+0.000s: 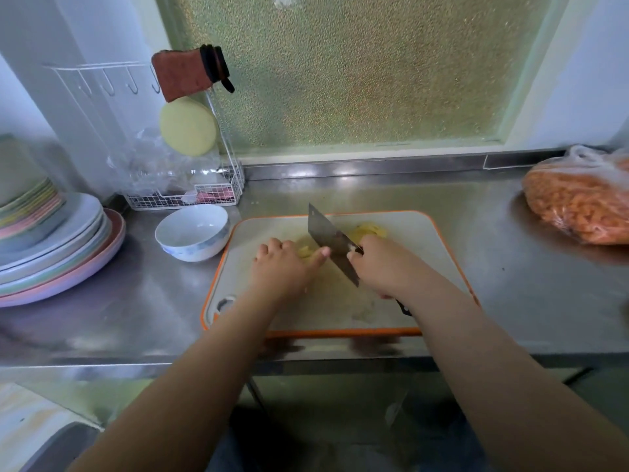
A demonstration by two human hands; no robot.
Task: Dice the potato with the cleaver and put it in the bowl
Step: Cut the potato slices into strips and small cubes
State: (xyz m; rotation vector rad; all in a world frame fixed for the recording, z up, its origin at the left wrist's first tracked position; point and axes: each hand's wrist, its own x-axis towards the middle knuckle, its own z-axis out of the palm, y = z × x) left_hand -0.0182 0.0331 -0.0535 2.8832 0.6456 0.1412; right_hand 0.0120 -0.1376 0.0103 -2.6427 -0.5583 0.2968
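On a white cutting board with an orange rim (439, 233), my left hand (282, 264) presses down on a yellow potato piece (305, 251), mostly hidden under the fingers. My right hand (381, 264) grips the handle of a steel cleaver (332, 240), whose blade stands just right of my left fingertips, against the potato. More cut yellow potato (371, 229) lies behind the blade, at the far side of the board. An empty white bowl (192, 231) with a blue pattern sits on the counter, left of the board.
A stack of pastel plates (61, 253) fills the counter's left end. Behind the bowl stands a white wire rack (190, 195) with sponges and plastic. A plastic bag of orange food (578, 199) lies at the right. The steel counter edge (136, 364) runs below the board.
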